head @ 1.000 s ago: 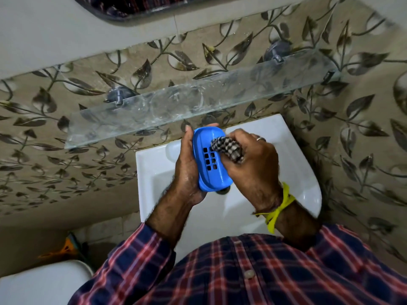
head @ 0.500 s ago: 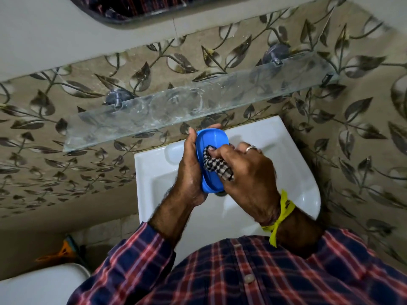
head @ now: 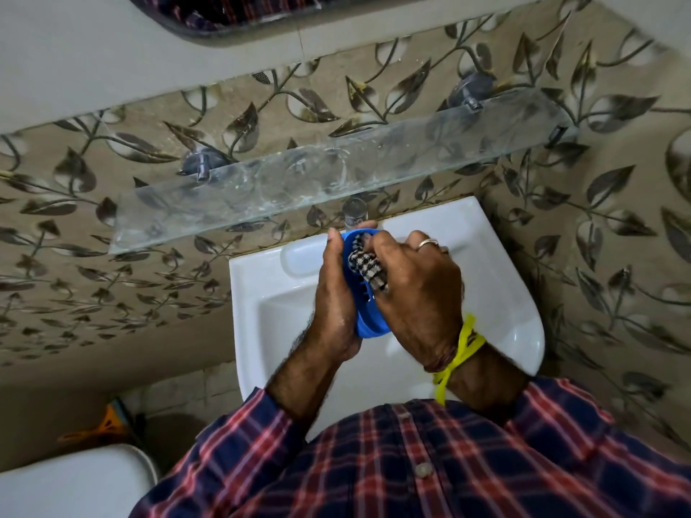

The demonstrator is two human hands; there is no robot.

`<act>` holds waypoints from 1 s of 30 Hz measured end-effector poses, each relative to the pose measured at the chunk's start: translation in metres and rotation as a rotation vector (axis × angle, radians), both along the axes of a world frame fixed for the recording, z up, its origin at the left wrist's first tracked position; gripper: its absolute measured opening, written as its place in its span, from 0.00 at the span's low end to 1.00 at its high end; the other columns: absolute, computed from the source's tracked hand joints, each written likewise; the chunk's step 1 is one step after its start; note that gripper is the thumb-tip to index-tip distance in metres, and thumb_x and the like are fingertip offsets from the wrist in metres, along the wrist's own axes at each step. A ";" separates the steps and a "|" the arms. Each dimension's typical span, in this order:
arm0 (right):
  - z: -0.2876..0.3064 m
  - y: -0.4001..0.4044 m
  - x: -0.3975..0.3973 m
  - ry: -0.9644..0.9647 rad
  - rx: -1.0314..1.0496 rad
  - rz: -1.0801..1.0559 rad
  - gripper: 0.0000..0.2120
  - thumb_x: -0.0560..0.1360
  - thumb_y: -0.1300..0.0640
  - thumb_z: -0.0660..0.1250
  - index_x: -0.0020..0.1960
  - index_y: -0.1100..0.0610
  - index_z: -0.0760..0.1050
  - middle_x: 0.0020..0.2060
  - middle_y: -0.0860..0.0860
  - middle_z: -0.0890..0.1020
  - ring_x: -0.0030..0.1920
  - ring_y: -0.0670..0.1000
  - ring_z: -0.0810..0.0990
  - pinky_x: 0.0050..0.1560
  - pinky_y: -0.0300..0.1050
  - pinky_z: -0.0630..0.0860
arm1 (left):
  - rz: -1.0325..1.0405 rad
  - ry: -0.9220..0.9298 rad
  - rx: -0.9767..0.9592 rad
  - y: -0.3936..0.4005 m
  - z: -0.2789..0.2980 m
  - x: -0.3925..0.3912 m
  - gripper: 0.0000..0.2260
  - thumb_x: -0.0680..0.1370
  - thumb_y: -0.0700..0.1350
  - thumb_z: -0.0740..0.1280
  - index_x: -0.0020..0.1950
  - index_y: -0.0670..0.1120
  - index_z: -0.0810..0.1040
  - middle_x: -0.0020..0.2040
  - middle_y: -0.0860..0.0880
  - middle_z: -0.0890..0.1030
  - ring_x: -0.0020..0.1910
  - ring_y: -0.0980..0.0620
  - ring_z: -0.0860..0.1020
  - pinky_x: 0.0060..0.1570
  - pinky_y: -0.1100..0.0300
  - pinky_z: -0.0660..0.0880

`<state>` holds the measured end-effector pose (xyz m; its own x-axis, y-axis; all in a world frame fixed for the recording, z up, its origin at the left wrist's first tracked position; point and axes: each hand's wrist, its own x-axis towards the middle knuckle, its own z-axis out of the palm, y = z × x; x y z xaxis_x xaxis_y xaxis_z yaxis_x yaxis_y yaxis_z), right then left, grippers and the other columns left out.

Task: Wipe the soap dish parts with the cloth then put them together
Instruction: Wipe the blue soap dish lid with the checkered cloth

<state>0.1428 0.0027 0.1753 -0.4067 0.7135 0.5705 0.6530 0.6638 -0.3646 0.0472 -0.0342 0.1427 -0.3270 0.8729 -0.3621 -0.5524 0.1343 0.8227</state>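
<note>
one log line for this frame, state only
left hand: holds blue soap dish part | right hand: presses checked cloth into it | over sink

A white ceramic washbasin point(head: 261, 293) sits below a clear glass wall shelf point(head: 299, 188) bearing only water marks.

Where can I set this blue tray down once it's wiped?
The glass shelf above the sink is bare along its length. The sink's back-left ledge is free too. The basin middle is crowded by both hands, the blue tray and cloth.
</note>
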 end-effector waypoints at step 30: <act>-0.008 -0.004 0.010 -0.128 -0.217 0.181 0.17 0.64 0.62 0.75 0.49 0.53 0.75 0.32 0.53 0.79 0.34 0.61 0.79 0.29 0.48 0.77 | 0.091 0.113 0.051 0.000 0.003 -0.027 0.25 0.82 0.64 0.53 0.62 0.50 0.81 0.45 0.46 0.84 0.42 0.47 0.81 0.45 0.52 0.78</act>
